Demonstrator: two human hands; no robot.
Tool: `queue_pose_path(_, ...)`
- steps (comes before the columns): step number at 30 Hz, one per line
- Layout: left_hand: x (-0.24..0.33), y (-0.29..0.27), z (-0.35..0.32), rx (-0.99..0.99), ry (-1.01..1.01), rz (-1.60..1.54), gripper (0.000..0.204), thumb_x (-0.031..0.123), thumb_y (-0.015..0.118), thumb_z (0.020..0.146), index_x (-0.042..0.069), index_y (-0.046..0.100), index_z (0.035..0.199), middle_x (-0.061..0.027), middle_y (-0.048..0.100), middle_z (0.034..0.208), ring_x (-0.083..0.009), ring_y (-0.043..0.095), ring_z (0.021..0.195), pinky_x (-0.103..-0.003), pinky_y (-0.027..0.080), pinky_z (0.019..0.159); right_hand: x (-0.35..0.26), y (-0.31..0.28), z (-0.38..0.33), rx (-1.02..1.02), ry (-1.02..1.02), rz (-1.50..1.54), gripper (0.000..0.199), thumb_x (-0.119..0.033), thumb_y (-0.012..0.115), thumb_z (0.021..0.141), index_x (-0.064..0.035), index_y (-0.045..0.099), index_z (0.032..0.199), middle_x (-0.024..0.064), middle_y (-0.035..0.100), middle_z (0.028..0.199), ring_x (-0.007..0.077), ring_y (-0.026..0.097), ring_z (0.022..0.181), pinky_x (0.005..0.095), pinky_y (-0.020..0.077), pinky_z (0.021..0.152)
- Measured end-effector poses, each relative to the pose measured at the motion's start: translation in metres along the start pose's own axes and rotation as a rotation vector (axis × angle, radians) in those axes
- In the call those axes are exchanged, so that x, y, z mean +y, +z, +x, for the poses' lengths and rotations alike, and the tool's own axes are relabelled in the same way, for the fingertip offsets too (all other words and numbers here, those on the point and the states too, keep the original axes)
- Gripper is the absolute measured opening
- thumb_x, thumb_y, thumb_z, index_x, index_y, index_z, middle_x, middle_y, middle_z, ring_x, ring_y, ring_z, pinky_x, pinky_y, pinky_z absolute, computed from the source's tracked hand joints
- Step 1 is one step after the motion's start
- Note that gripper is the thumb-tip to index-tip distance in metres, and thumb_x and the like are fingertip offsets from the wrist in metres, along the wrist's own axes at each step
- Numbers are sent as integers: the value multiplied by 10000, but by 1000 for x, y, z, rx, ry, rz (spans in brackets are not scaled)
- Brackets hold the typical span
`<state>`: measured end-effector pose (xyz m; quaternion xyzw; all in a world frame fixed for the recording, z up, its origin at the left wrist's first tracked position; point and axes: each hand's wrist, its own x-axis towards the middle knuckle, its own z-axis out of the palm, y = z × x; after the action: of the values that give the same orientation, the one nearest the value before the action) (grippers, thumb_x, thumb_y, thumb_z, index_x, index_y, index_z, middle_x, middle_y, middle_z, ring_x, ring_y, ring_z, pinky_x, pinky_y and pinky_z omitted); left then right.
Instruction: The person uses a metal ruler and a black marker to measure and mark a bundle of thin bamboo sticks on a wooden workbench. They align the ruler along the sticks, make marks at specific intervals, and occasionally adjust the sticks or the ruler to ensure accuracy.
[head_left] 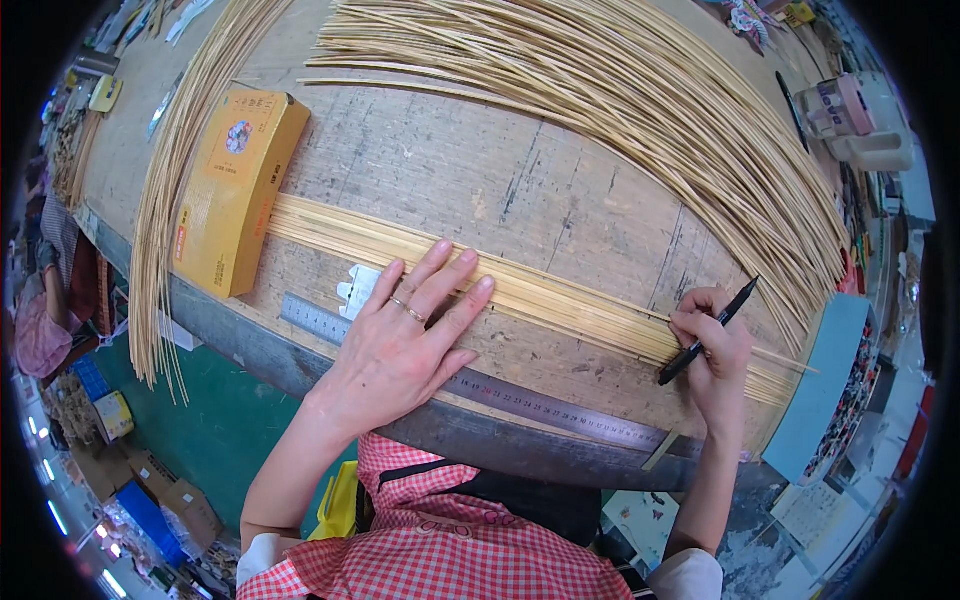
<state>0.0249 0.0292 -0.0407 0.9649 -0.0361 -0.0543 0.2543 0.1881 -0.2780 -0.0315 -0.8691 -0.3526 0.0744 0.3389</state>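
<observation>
A flat row of thin, pale, cane-like sticks [570, 305] runs across the wooden table in front of me. My left hand [395, 340] lies over its middle, fingers stretched out and pressing on the sticks. Part of a steel ruler [530, 402] passes under that hand, along the table's near edge. In my right hand [718, 345] is a black marker pen [738, 300], gripped aslant above the right part of the row. Its lower end points down at the sticks; whether it touches them I cannot tell. A yellow box [225, 200] rests across the row's left end.
A large loose bundle of long sticks [600, 90] curves over the far side, and another bundle [160, 240] hangs past the left edge. A blue-green container [822, 390] stands at the right. Beside my left fingers lies a white cut-out piece [354, 290]. A cup [845, 105] sits far right.
</observation>
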Motion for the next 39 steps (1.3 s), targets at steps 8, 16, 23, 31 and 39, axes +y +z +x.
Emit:
queue_pose_path(8, -1, -1, 1, 2, 10, 4, 770, 233, 781, 811, 139, 478, 1513, -152, 319, 1639, -371, 315, 1512, -582, 303, 1176, 0, -2, -1, -42, 15, 15, 281, 172, 599, 706, 16, 636, 936, 133, 599, 968, 257, 608, 807, 323, 490, 714)
queue_pose_path(16, 0, 0, 0, -8, 4, 12, 770, 241, 770, 823, 141, 464, 1522, -152, 319, 1639, -371, 309, 1514, -581, 293, 1181, -32, 8, -4, -51, -87, -125, 343, 14, 705, 816, -39, 654, 1152, 183, 638, 1237, 384, 630, 1119, 454, 517, 937)
queue_pose_path(23, -1, 0, 0, -21, -2, 13, 782, 252, 778, 820, 154, 459, 1526, -149, 318, 1638, -374, 300, 1516, -580, 281, 1190, -57, 48, -4, -148, -170, -219, 395, -13, 712, 816, -42, 657, 1207, 189, 590, 1408, 395, 543, 1337, 514, 473, 1075)
queue_pose_path(31, -2, -4, 1, -55, -2, -27, 777, 267, 773, 830, 162, 455, 1531, -153, 291, 1651, -376, 274, 1529, -594, 275, 1193, -50, 60, -4, -28, -186, -192, 385, 106, 644, 752, -4, 681, 1120, 186, 648, 1342, 391, 560, 1334, 523, 485, 1072)
queue_pose_path(39, -5, -9, 2, -92, 26, -45, 745, 246, 775, 823, 195, 487, 1508, -150, 270, 1665, -374, 271, 1531, -591, 292, 1191, -52, 66, -7, 9, -126, -123, 389, 120, 621, 748, -2, 687, 1111, 187, 640, 1354, 404, 542, 1350, 542, 465, 1093)
